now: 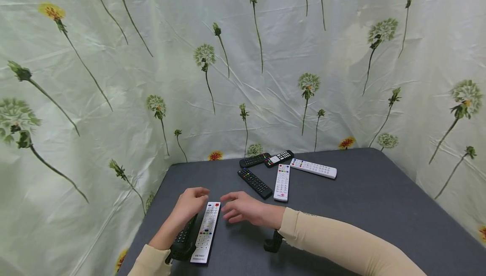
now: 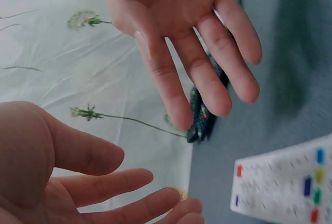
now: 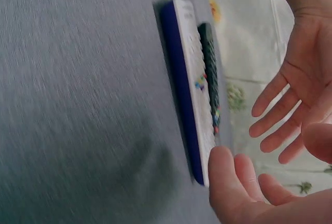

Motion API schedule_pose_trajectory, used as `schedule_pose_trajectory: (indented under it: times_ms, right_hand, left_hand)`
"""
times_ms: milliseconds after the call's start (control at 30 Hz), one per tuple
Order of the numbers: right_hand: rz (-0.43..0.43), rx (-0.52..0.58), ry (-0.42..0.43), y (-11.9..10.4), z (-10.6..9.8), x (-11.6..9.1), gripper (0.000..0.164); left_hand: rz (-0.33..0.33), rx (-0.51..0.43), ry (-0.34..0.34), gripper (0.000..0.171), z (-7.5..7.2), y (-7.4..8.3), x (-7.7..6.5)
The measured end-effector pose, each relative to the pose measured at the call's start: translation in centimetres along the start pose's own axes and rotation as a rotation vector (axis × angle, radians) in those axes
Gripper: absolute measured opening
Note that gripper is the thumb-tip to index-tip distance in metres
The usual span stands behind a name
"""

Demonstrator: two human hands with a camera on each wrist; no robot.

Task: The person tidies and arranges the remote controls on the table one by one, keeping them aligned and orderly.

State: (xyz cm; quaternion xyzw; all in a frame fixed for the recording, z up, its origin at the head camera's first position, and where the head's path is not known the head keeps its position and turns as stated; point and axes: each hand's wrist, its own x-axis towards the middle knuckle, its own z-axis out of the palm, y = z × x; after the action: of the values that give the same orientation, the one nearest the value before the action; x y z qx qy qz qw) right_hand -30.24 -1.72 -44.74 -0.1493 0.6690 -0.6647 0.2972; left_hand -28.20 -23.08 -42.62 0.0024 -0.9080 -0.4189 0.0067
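Note:
My left hand [image 1: 192, 203] hovers over the upper end of a black remote control [image 1: 187, 230], its fingers loosely bent and holding nothing. Right beside that remote lies a long white remote control [image 1: 206, 232] with a red button at its far end. To the right of the white remote, my right hand [image 1: 243, 207] is held above the table with fingers spread and nothing in them. In the left wrist view both palms show bare, the left hand [image 2: 31, 162] below and the right hand [image 2: 181, 22] above. The right wrist view shows the white remote's [image 3: 193, 79] dark blue side.
Farther back on the dark grey table [image 1: 341, 208] lie more remotes: a black one [image 1: 255, 183], two others [image 1: 254, 160] near the back edge, a white upright one [image 1: 282, 182] and a white slanted one [image 1: 313, 169]. A flower-print curtain [image 1: 273, 98] hangs behind.

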Motion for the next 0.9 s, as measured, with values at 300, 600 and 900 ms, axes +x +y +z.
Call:
schedule_pose_trajectory:
  times_ms: [300, 600, 900]
  right_hand:
    - [-0.040, -0.045, 0.079, -1.6, -3.0, 0.5, 0.045]
    - [-0.023, -0.078, 0.167, -2.4, -7.1, 1.9, 0.051]
    - [-0.010, -0.047, 0.243, -3.0, -10.1, 3.0, 0.050]
  left_hand:
    - [0.012, -0.116, 0.048, 0.032, 2.2, 1.9, 2.5]
    - [-0.095, -0.379, 0.056, 0.038, 5.8, 2.7, 5.6]
    - [-0.198, -0.626, 0.055, 0.047, 8.5, 4.1, 8.1]
